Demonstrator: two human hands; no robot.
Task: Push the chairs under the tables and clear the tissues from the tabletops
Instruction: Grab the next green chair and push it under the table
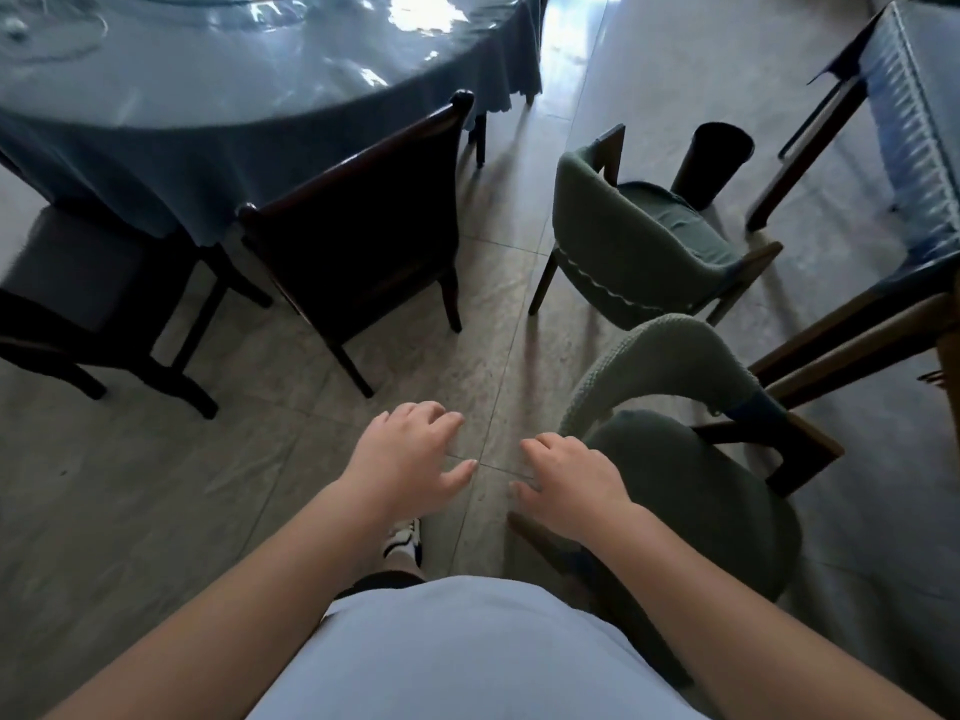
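My left hand [413,454] and my right hand [569,472] hover over the floor with fingers spread, holding nothing. A green upholstered chair [691,480] stands just right of my right hand, not touched. A second green chair [639,241] stands farther ahead, away from any table. A dark wooden chair [363,220] has its back to me at the round table [218,90] with the blue cloth. Another dark chair [78,272] sits partly under that table at the left. No tissue shows on the tabletops.
A rectangular table [914,148] with a blue patterned cloth runs along the right edge. A black bin [711,158] stands on the floor between the far green chair and that table. Grey floor tiles stretch between the tables.
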